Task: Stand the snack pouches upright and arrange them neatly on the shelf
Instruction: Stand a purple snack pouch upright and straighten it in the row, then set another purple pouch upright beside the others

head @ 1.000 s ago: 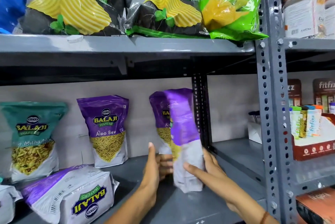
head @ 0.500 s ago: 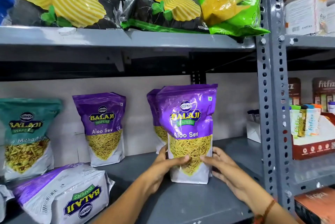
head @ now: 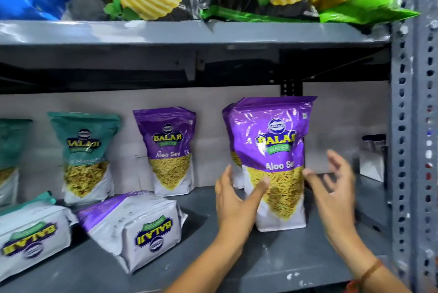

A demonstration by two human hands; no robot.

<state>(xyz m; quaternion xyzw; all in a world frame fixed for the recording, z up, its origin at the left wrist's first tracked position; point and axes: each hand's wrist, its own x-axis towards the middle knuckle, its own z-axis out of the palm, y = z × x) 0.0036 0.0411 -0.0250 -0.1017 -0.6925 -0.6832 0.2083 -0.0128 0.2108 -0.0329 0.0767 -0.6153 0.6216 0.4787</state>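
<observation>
Purple pouch: the front Aloo Sev pouch (head: 270, 162) stands upright on the grey shelf (head: 272, 259), towards its right end, just in front of a second purple pouch (head: 231, 143) that it mostly hides.
Hands: the left hand (head: 234, 200) lies against the pouch's lower left side, thumb across the front; the right hand (head: 331, 183) is spread open just beside its right edge, seemingly not gripping. Neither hand is clamped on it.
Tipping risk: the pouch looks soft and top-heavy; a sleeve or finger catching it could topple it forward.
Knock-on risk: pushed back, it may shove the pouch behind askew.
Lying pouches: a purple one (head: 132, 228) and a teal-topped one (head: 28, 233) lie flat at the front left, not yet stood up.
Crowding risk: the upright teal pouch (head: 85, 157) and purple pouch (head: 170, 150) stand near behind; lifting the flat ones could bump them.
</observation>
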